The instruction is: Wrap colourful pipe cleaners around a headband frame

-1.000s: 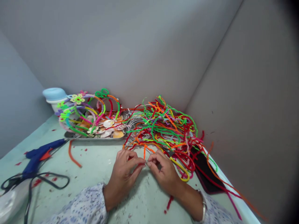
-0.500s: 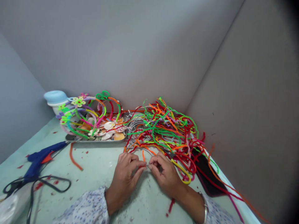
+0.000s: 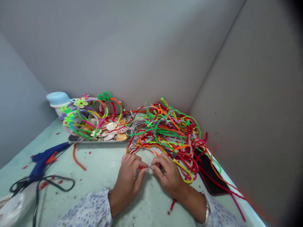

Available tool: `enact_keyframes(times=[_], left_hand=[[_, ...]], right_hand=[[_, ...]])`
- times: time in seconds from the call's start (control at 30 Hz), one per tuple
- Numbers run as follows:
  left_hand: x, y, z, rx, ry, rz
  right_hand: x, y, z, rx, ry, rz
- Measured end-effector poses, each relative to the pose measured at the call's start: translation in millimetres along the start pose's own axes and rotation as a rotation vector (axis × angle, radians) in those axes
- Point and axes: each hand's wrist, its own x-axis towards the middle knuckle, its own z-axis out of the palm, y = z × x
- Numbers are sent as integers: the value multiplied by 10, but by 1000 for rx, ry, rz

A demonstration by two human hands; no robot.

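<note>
The left hand [image 3: 131,179] and right hand [image 3: 169,176] pinch a pipe cleaner [image 3: 142,167]; the pile [image 3: 170,132] at one o'clock may snag it

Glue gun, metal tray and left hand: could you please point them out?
glue gun [image 3: 41,159], head view, its blue body
metal tray [image 3: 99,141], head view, its front rim
left hand [image 3: 129,176], head view, its back

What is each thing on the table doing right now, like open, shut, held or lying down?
left hand: fingertips pinched on the red pipe cleaner.
right hand: pinching its other end.
pipe cleaner pile: loose, tangled heap.
glue gun: lying on its side, unheld.
jar: lid on.
tray: filled with shells and headbands.
phone: lying flat, screen dark.
</note>
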Motion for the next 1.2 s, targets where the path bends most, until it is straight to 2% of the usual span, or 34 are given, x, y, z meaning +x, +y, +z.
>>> enact_keyframes(times=[0.33, 0.53, 0.9, 1.2], left_hand=[[-10, -38, 20, -16, 6, -22], [-5, -21, 1, -21, -36, -27], [-4, 20, -22, -170, -94, -166], [8, 51, -46, -161, -83, -156]], right_hand=[[10, -8, -1, 11, 30, 5], [10, -11, -5, -5, 22, 4], [-16, 17, 15, 11, 19, -22], [-3, 2, 8, 6, 14, 3]])
